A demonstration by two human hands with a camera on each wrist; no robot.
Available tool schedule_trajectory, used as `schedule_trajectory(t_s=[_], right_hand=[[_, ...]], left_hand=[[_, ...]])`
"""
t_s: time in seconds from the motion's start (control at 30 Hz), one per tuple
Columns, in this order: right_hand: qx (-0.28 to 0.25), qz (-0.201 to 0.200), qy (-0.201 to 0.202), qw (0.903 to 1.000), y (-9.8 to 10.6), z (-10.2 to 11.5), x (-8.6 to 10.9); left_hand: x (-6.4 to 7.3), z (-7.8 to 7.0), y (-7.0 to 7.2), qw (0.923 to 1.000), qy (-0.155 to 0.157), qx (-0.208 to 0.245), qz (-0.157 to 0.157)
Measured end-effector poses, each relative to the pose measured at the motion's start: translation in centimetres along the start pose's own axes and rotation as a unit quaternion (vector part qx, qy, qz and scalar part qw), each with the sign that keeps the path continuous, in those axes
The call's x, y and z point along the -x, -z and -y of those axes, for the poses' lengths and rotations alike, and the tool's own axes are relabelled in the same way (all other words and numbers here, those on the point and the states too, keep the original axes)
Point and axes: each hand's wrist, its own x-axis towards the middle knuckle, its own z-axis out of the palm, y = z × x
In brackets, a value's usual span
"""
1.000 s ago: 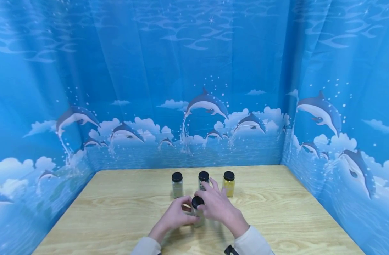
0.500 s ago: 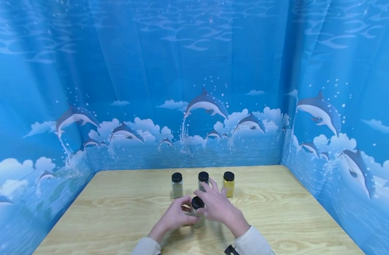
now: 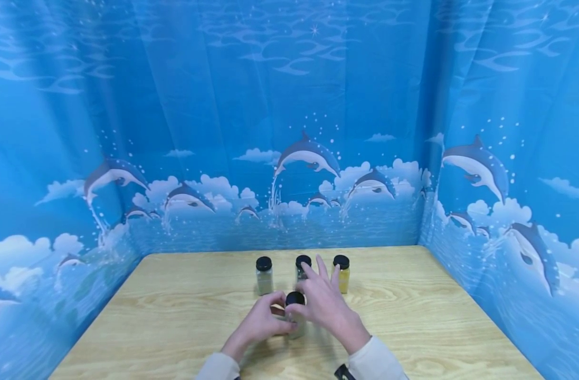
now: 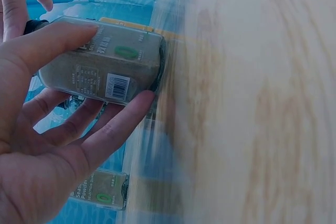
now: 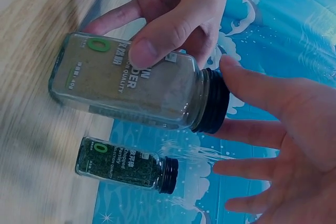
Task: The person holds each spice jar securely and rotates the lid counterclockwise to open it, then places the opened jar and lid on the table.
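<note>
A square glass spice jar (image 5: 152,90) of pale brown powder stands upright near the table's front. My left hand (image 3: 262,321) grips its body, the thumb on one side and the fingers round the other. At the top, my right hand (image 3: 328,307) pinches the black screw lid (image 5: 212,103) between thumb and index finger; its other fingers are spread out. Behind them is a jar of chopped parsley (image 5: 121,163), partly covered by the right hand in the head view.
In the back row, a jar of greyish powder (image 3: 264,281) stands at left and a jar of yellow powder (image 3: 343,282) at right, each with a black lid. The wooden table (image 3: 184,311) is bordered by a blue dolphin-print curtain (image 3: 222,132).
My right hand's fingers have lifted and spread, and the hand has turned a little on the lid. My left hand and the jar have stayed in place.
</note>
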Motion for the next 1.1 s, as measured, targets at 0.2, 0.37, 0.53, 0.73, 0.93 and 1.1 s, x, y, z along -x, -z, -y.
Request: schedule_trajectory(t_s=[0.2,0.37,0.53,0.73,0.93,1.1], right_hand=[[0.004,0.012,0.012,0.9999,0.16,0.04,0.17],[-0.011,0.048,0.016,0.9986,0.5,0.26,0.47],[-0.017,0.064,0.02,0.9976,0.64,0.34,0.59],[-0.017,0.065,0.025,0.9974,0.64,0.24,0.53],[-0.015,0.067,0.03,0.9972,0.64,0.14,0.58],[-0.009,0.072,0.042,0.9965,0.66,0.1,0.69]], left_hand=[[-0.08,-0.01,0.03,1.0,0.003,-0.006,-0.001],[-0.09,0.05,0.03,0.9999,0.001,-0.014,-0.001],[-0.08,0.09,0.03,0.9997,-0.004,-0.022,-0.003],[-0.04,0.0,0.06,0.9997,-0.008,-0.021,-0.005],[0.01,-0.09,0.06,0.9998,-0.006,-0.019,-0.003],[-0.02,-0.12,0.1,0.9997,-0.003,-0.025,0.0]])
